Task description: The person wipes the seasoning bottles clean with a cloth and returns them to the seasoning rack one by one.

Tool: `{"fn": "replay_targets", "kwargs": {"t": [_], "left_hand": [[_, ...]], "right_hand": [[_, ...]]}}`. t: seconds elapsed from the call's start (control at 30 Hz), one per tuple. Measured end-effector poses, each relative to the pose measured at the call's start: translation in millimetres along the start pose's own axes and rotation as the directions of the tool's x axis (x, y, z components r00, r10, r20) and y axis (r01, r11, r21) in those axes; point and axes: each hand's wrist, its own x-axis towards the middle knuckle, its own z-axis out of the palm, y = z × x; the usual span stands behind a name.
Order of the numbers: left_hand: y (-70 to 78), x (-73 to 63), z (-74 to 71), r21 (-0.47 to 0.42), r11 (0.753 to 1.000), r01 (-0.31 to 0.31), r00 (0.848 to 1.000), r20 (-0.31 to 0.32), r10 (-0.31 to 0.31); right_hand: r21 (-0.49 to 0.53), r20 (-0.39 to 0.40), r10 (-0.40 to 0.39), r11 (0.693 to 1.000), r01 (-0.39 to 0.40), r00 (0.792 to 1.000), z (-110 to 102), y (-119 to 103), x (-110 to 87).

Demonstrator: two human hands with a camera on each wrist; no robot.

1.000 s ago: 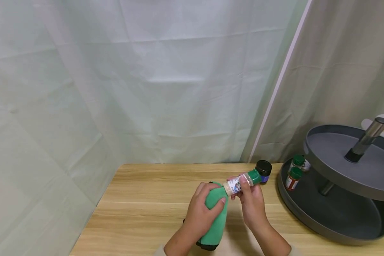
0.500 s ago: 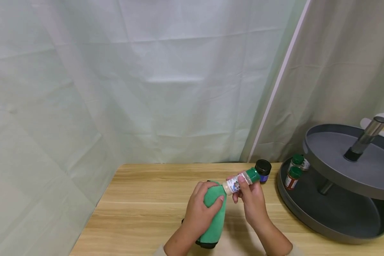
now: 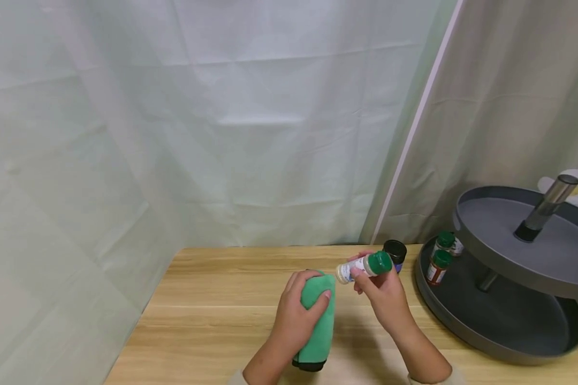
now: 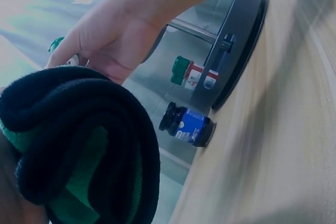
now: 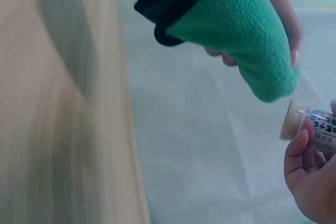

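In the head view my left hand [image 3: 296, 307] grips a folded green cloth [image 3: 320, 326] with black edging, holding it above the table. My right hand [image 3: 385, 294] holds a small spice jar [image 3: 356, 269] between thumb and fingers. Its green cap [image 3: 380, 262] points right and its base faces the cloth, with a narrow gap between them. The right wrist view shows the jar's pale base [image 5: 292, 121] just off the end of the green cloth [image 5: 252, 35]. Seen from the left wrist, the folded black edges of the cloth [image 4: 105, 140] fill the lower left.
A black-lidded jar [image 3: 395, 251] stands behind my right hand, its blue label showing in the left wrist view. On the right is a two-tier grey turntable rack [image 3: 498, 321]; several green-capped spice jars [image 3: 435, 270] stand on its lower tier. A curtain [image 3: 270, 133] hangs behind the wooden table [image 3: 212, 321].
The cloth has come off the jar's base, leaving a gap. My left hand has shifted slightly left with the cloth, and the jar's cap has turned more toward the camera.
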Motion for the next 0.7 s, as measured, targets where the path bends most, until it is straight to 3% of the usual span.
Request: {"fn": "replay_targets", "kwargs": {"t": [0.4, 0.6, 0.7], "left_hand": [[-4.9, 1.0, 0.3, -0.020, 1.000, 0.005, 1.000, 0.009, -0.005], [-5.4, 0.3, 1.3, -0.021, 1.000, 0.010, 1.000, 0.018, -0.010], [-5.3, 0.7, 0.9, -0.023, 1.000, 0.012, 1.000, 0.023, -0.011]], "right_hand": [[-0.162, -0.109, 0.016, 0.986, -0.033, 0.994, -29, 1, 0.8], [-0.337, -0.122, -0.032, 0.942, -0.011, 0.992, -51, -1, -1.2], [-0.388, -0.129, -0.012, 0.921, -0.039, 0.992, -64, -1, -3.7]]}}
